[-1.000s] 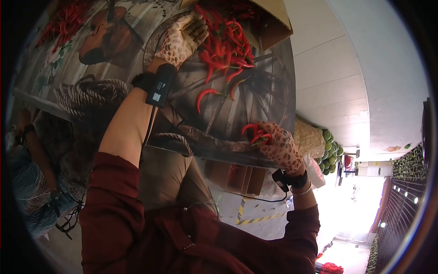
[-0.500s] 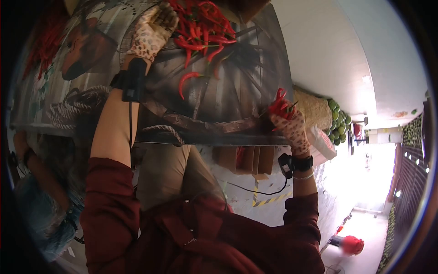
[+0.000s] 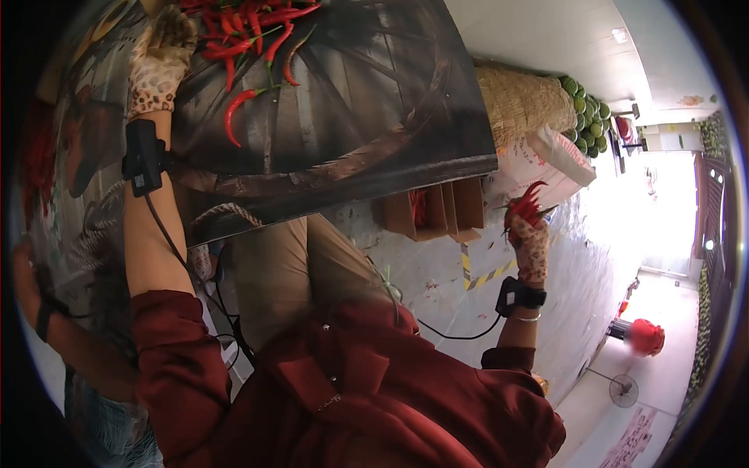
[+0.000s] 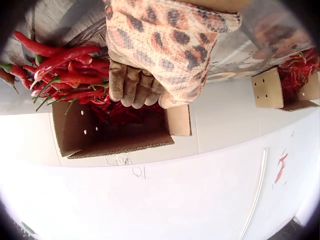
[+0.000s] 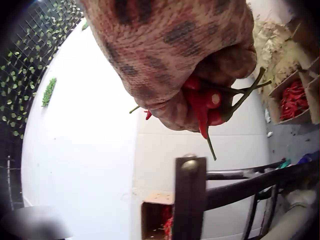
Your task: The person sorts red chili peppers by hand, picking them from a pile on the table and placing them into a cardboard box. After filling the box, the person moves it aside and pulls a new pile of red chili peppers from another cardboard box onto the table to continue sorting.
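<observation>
My right hand (image 3: 532,248), in a spotted glove, grips several red chilies (image 3: 529,201) off the table's right side, above the floor. In the right wrist view the fingers curl round the chilies (image 5: 202,102), green stems poking out. My left hand (image 3: 162,62), gloved alike and stained dark at the fingers, lies at the left of a pile of red chilies (image 3: 242,27), its fingers loosely bent and holding nothing. One curved chili (image 3: 236,117) lies apart, nearer the table's front edge. The left wrist view shows loose chilies (image 4: 70,72) beside an open cardboard box (image 4: 117,142) with more chilies inside.
Cardboard boxes (image 3: 466,207) stand below the printed table's (image 3: 351,175) front edge. Right of the table are a white sack (image 3: 558,156), a straw-coloured bundle (image 3: 523,97) and green round fruits (image 3: 587,113). A dark metal frame (image 5: 240,192) stands below the right hand. Another person's arm (image 3: 78,343) shows at left.
My right hand has swung from over the table's front right corner out past its edge, carrying the chilies. The head view has shifted right; the left hand stays beside the pile.
</observation>
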`<state>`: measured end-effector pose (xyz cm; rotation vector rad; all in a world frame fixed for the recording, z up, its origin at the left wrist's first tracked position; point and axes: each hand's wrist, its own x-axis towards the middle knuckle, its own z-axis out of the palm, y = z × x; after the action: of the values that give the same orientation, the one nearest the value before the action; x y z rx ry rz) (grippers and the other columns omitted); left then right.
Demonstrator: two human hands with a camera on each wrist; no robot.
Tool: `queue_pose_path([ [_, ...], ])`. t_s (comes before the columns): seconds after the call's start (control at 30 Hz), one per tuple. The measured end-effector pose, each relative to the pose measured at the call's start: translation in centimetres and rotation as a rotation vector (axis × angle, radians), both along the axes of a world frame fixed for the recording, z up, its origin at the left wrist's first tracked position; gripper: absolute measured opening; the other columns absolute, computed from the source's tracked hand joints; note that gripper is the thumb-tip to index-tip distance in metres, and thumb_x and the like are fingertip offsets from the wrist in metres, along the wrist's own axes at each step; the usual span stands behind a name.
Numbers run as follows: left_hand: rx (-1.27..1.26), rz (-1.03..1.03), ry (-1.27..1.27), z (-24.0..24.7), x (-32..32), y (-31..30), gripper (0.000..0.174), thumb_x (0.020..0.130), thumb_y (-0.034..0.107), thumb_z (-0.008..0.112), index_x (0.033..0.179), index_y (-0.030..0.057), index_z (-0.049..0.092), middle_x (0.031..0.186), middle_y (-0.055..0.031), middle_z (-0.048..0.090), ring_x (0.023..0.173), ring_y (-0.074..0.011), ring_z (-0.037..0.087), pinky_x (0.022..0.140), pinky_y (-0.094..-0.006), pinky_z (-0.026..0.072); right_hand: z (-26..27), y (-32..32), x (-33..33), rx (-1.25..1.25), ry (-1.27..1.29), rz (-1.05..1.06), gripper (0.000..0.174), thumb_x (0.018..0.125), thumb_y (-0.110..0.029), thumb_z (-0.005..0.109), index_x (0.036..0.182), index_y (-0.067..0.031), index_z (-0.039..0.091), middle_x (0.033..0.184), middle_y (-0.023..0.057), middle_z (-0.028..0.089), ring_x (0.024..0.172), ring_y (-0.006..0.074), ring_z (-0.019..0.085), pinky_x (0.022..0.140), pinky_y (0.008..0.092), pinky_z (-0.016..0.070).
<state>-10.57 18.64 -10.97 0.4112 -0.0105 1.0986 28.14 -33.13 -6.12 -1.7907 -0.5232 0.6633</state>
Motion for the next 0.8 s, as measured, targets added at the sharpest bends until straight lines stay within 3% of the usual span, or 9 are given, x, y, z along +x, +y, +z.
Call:
queue_pose_path([
  [0.13,0.102,-0.137,-0.067,-0.7,-0.7,0.6,0.034,0.094,0.019,0.041,0.12,-0.0025,0.047,0.116,-0.0211,0.053,0.105,-0.0328,0.052,0.092,-0.0507,0.0421,-6.4,-1.4,2.4,-0.309,0.011,-0.043,0.02,0.078,-0.015,0.065,0.094,-0.0034,0.063,0.074,-0.0029,0.059,0.063,0.0066,0.052,0.057,0.0207,0.0414],
  [0.23,0.044,-0.087,-0.06,-0.1,-0.8,0.1,0.034,0.095,0.018,0.039,0.12,-0.0035,0.047,0.118,-0.0219,0.052,0.106,-0.0331,0.051,0.092,-0.05,0.042,-14.6,-0.6,5.5,-0.418,-0.116,0.086,0.022,0.078,-0.019,0.065,0.094,-0.0039,0.064,0.076,0.0021,0.064,0.066,0.0149,0.06,0.061,0.0279,0.0479],
  [0.3,0.031,-0.085,-0.048,0.0,-1.1,0.1,0.034,0.095,0.018,0.038,0.12,-0.0049,0.046,0.117,-0.0223,0.052,0.105,-0.0344,0.052,0.092,-0.0491,0.0423,-19.5,0.7,7.3,-0.766,-0.372,0.196,0.033,0.076,-0.026,0.066,0.101,-0.0039,0.062,0.086,0.0105,0.067,0.081,0.0271,0.065,0.074,0.0363,0.0506],
  [0.4,0.062,-0.065,-0.022,0.1,-1.0,-0.1,0.035,0.096,0.018,0.039,0.12,-0.0061,0.046,0.116,-0.0221,0.053,0.103,-0.0346,0.052,0.093,-0.0482,0.0424,-21.9,1.8,7.2,-0.911,-0.516,0.28,0.036,0.076,-0.023,0.066,0.107,-0.0048,0.06,0.092,0.0149,0.066,0.089,0.0273,0.064,0.078,0.0361,0.0496],
  [0.43,0.019,-0.033,0.004,0.1,-1.2,0.1,0.035,0.096,0.018,0.039,0.12,-0.0059,0.047,0.116,-0.0221,0.053,0.104,-0.034,0.052,0.093,-0.0481,0.0423,-22.6,1.9,7.2,-0.876,-0.455,0.296,0.052,0.076,-0.031,0.066,0.118,-0.0033,0.054,0.106,0.0177,0.063,0.103,0.0325,0.059,0.089,0.0382,0.0459],
  [0.53,-0.02,-0.029,0.014,0.2,-1.4,0.2,0.034,0.096,0.019,0.04,0.118,-0.0054,0.048,0.115,-0.0218,0.054,0.103,-0.0334,0.053,0.093,-0.0479,0.0429,-24.7,1.6,7.8,-0.898,-0.523,0.267,0.052,0.077,-0.03,0.065,0.119,-0.0027,0.053,0.11,0.0189,0.061,0.106,0.0327,0.057,0.092,0.0372,0.0446],
  [0.73,-0.01,-0.017,0.031,1.1,-0.2,-1.4,0.026,0.093,0.017,0.046,0.105,-0.002,0.057,0.105,-0.0168,0.063,0.098,-0.0293,0.06,0.089,-0.0467,0.0468,-22.3,0.1,7.7,-0.696,-0.628,0.494,0.035,0.08,-0.029,0.055,0.104,-0.0032,0.06,0.1,0.0192,0.063,0.094,0.037,0.058,0.084,0.0421,0.0465],
  [0.77,-0.074,0.036,0.039,1.3,0.1,-1.7,0.023,0.092,0.016,0.048,0.103,-0.0005,0.06,0.101,-0.0149,0.065,0.096,-0.0274,0.062,0.089,-0.0467,0.0472,-23.2,-0.5,8.7,-0.603,-1.137,0.524,0.03,0.081,-0.026,0.054,0.1,-0.0031,0.062,0.095,0.0178,0.064,0.091,0.0347,0.06,0.082,0.041,0.0467],
  [0.8,-0.082,0.036,0.031,1.1,0.1,-1.9,0.023,0.091,0.016,0.049,0.102,-0.0002,0.06,0.102,-0.0139,0.065,0.096,-0.0272,0.062,0.088,-0.0459,0.0477,-19.7,1.2,6.6,-0.524,-0.684,0.217,0.025,0.084,-0.02,0.053,0.096,-0.0015,0.063,0.09,0.0164,0.065,0.087,0.0311,0.061,0.079,0.0385,0.0469],
])
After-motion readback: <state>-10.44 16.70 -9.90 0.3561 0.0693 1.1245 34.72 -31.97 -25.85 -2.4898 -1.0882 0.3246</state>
